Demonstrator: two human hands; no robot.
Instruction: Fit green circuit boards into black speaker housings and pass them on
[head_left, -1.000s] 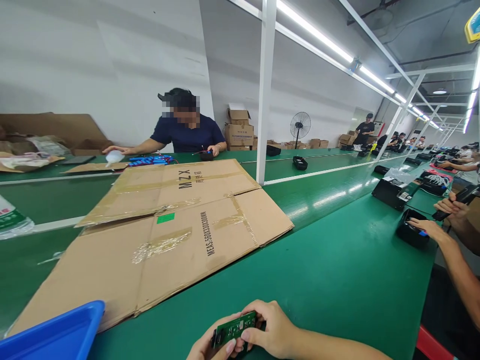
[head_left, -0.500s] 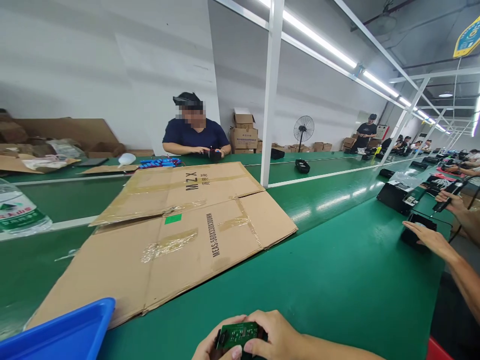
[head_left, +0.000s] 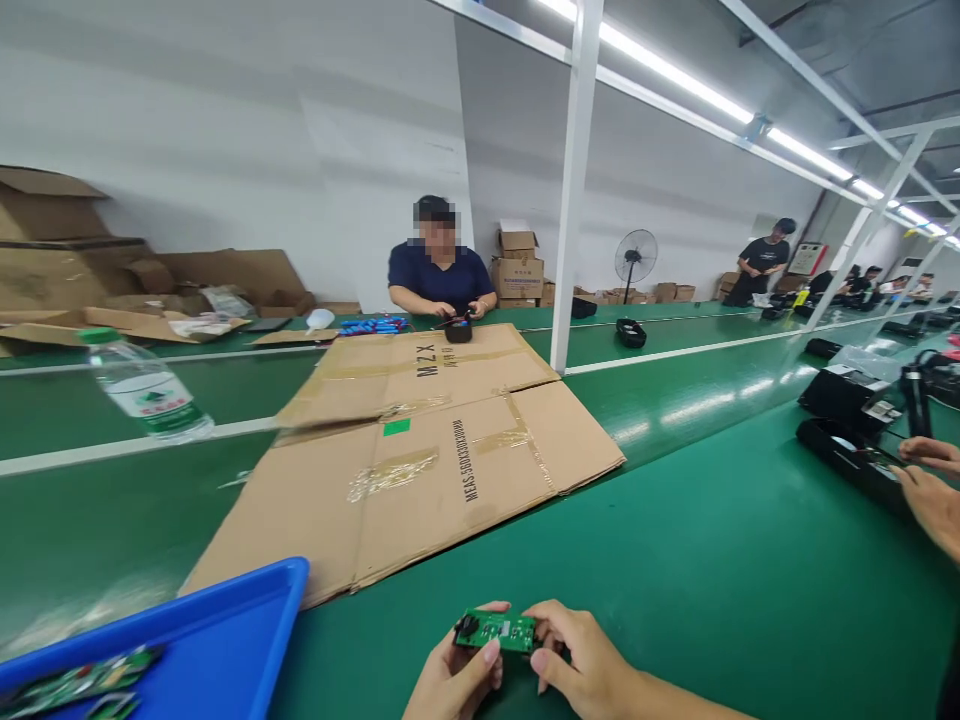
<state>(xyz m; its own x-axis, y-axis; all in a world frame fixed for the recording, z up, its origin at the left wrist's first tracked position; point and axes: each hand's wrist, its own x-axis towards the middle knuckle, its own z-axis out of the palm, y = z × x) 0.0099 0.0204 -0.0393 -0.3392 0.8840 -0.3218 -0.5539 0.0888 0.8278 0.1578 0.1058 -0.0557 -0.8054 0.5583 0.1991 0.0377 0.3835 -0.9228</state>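
Observation:
A green circuit board [head_left: 504, 630] with small dark parts on it is held just above the green table at the bottom centre. My left hand [head_left: 459, 672] grips its left end, thumb on the near edge and fingers behind. At its right end, my right hand [head_left: 576, 655] has its thumb and fingers closed about the edge. The board's underside is hidden. To the left stands a blue tray [head_left: 225, 640] with several green circuit boards [head_left: 82, 682] in it.
A flattened cardboard box [head_left: 420, 500] lies beyond my hands. A water bottle [head_left: 146, 390] stands at left. A co-worker's hands [head_left: 930, 490] work on a black casing [head_left: 847, 460] at right. Another person [head_left: 442, 270] sits opposite by a white post [head_left: 576, 200].
The view has swung left, showing more of the tray and its boards. My right hand has shifted toward the board's right end, exposing more of it. The neighbour's hands have moved over the casing.

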